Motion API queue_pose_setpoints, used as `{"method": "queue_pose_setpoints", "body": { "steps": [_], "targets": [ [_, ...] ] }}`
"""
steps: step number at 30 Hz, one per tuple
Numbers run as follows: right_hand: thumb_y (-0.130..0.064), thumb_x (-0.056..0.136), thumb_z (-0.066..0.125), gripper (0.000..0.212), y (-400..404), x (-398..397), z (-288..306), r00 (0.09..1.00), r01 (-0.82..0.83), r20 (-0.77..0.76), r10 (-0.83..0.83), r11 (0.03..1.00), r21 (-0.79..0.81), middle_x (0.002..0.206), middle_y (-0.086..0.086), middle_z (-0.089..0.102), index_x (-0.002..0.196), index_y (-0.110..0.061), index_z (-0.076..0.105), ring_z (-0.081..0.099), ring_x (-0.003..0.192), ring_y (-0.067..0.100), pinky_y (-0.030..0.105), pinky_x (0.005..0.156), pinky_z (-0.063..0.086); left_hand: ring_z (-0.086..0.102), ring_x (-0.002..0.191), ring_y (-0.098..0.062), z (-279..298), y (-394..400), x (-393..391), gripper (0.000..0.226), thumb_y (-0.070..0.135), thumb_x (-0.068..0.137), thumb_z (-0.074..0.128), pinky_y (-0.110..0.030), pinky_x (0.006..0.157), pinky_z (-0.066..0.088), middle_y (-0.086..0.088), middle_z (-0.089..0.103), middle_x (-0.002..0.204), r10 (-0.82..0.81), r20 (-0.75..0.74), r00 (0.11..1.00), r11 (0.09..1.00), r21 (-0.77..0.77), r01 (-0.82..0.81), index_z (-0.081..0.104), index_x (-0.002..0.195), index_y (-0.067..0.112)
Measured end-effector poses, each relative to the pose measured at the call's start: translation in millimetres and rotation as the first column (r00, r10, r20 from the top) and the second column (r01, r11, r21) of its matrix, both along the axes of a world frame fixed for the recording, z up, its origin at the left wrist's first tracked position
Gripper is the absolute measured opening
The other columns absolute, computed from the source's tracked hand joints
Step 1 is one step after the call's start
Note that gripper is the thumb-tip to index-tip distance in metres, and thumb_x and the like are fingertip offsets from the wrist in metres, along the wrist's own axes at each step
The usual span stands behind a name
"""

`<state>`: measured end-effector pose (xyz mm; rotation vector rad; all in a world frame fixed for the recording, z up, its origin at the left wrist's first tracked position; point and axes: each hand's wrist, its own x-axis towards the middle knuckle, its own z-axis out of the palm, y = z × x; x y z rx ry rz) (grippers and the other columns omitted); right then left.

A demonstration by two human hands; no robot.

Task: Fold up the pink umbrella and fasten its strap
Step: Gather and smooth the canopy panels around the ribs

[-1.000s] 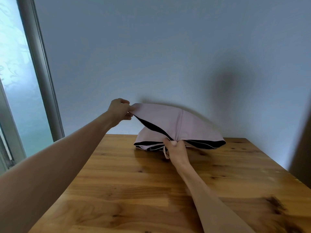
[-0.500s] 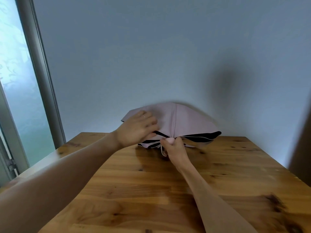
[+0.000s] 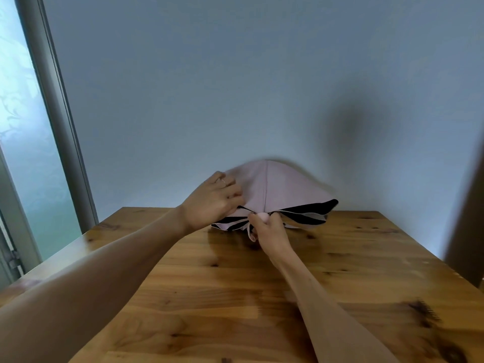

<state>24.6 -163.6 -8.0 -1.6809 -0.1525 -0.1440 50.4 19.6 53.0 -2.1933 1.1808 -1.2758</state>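
Pink umbrella [image 3: 277,186] lying half-collapsed at the far end of the wooden tabletop [image 3: 235,297], black lining showing beneath, left hand [image 3: 212,203] pressing spread fingers onto its canopy, right hand [image 3: 269,233] gripping closed around its pink handle end.

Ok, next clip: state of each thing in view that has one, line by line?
Umbrella: collapsed but loose, canopy flaring, black lining showing, resting on the table.
Strap: unfastened, hanging beside the right hand.
Left hand: fingers pressing the canopy's left side.
Right hand: shut on the pink handle.
Window: cannot tell whether open.
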Motion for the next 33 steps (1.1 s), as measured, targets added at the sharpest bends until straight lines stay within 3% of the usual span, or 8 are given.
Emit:
{"method": "queue_pose_setpoints", "body": {
  "steps": [4, 9, 13, 19, 22, 25, 29, 33],
  "targets": [
    [-0.031, 0.098, 0.056, 0.020, 4.8, -1.3, 0.4, 1.000, -0.015, 0.007, 0.015, 0.999, -0.029, 0.088, 0.005, 0.051, 0.095, -0.016, 0.043, 0.048, 0.069, 0.011, 0.021, 0.055, 0.039, 0.057, 0.082, -0.025, -1.9, -1.8, -5.6, 0.019, 0.017, 0.090, 0.050, -0.035, 0.076, 0.042, -0.003, 0.063, 0.088, 0.002, -0.120, 0.993, 1.000, -0.023, -0.005, 0.067, 0.083, 0.013],
    [-0.034, 0.098, 0.055, 0.028, 5.4, -3.9, 1.3, 1.000, -0.025, -0.011, 0.025, 1.000, -0.017, 0.092, 0.006, 0.052, 0.110, -0.010, 0.044, 0.049, 0.073, 0.011, 0.024, 0.060, 0.041, 0.055, 0.084, -0.027, -3.2, -0.3, -4.7, 0.016, 0.010, 0.085, 0.062, -0.036, 0.077, 0.041, -0.008, 0.062, 0.094, -0.001, -0.053, 0.999, 1.000, -0.025, 0.000, 0.069, 0.099, 0.011],
    [-0.029, 0.099, 0.055, 0.019, 3.6, -6.6, 3.3, 0.999, -0.025, -0.028, 0.025, 0.999, 0.022, 0.085, 0.003, 0.050, 0.100, -0.014, 0.044, 0.048, 0.069, 0.010, 0.024, 0.058, 0.040, 0.056, 0.077, -0.027, -6.4, 0.3, -0.4, 0.005, 0.003, 0.084, 0.067, -0.034, 0.072, 0.041, -0.008, 0.062, 0.085, -0.025, -0.088, 0.996, 0.999, -0.040, 0.022, 0.068, 0.085, 0.008],
    [-0.022, 0.097, 0.057, 0.020, 9.4, -7.8, 2.1, 0.999, 0.003, 0.051, -0.002, 1.000, -0.031, 0.077, 0.004, 0.047, 0.087, -0.014, 0.042, 0.046, 0.062, 0.012, 0.021, 0.050, 0.038, 0.055, 0.078, -0.025, -3.6, -8.8, -11.4, 0.015, 0.017, 0.092, 0.052, -0.035, 0.070, 0.045, -0.006, 0.062, 0.091, -0.069, -0.225, 0.972, 0.946, -0.324, -0.008, 0.065, 0.090, 0.009],
    [-0.020, 0.098, 0.056, 0.019, 14.0, -9.2, 1.3, 0.992, 0.019, 0.123, -0.013, 0.999, -0.043, 0.080, 0.002, 0.049, 0.100, -0.004, 0.046, 0.046, 0.061, 0.009, 0.013, 0.045, 0.038, 0.055, 0.089, -0.024, 10.5, -38.1, -12.8, 0.022, 0.020, 0.097, 0.047, -0.029, 0.069, 0.036, -0.008, 0.062, 0.105, -0.030, -0.271, 0.962, 0.777, -0.612, -0.148, 0.064, 0.107, 0.009],
    [-0.016, 0.100, 0.055, 0.022, 17.7, -15.9, 3.0, 0.979, 0.015, 0.203, -0.008, 0.999, -0.034, 0.083, -0.003, 0.050, 0.115, -0.003, 0.046, 0.049, 0.062, 0.006, 0.009, 0.049, 0.042, 0.051, 0.082, -0.022, 19.9, -65.0, -9.4, 0.017, 0.027, 0.100, 0.046, -0.030, 0.068, 0.033, -0.007, 0.056, 0.098, -0.048, -0.452, 0.891, 0.475, -0.795, -0.377, 0.053, 0.097, 0.011],
    [-0.014, 0.099, 0.057, 0.028, 20.8, -20.3, 6.4, 0.966, -0.084, 0.248, 0.069, 0.995, 0.050, 0.086, -0.008, 0.056, 0.124, -0.013, 0.044, 0.059, 0.067, 0.001, 0.011, 0.056, 0.047, 0.057, 0.094, -0.030, 22.0, -72.8, -2.4, 0.028, 0.036, 0.101, 0.042, -0.035, 0.074, 0.038, -0.007, 0.057, 0.096, -0.282, -0.579, 0.765, 0.163, -0.815, -0.557, 0.041, 0.102, 0.008],
    [-0.014, 0.098, 0.056, 0.013, 19.9, -18.7, 7.8, 0.969, -0.158, 0.206, 0.135, 0.982, 0.100, 0.068, 0.003, 0.056, 0.101, -0.005, 0.047, 0.053, 0.054, 0.007, 0.019, 0.054, 0.046, 0.054, 0.099, -0.029, 22.4, -70.4, 5.2, 0.058, 0.051, 0.100, 0.038, -0.035, 0.081, 0.043, -0.012, 0.057, 0.115, -0.433, -0.672, 0.601, 0.087, -0.695, -0.714, 0.040, 0.128, 0.001]
  ]
}}
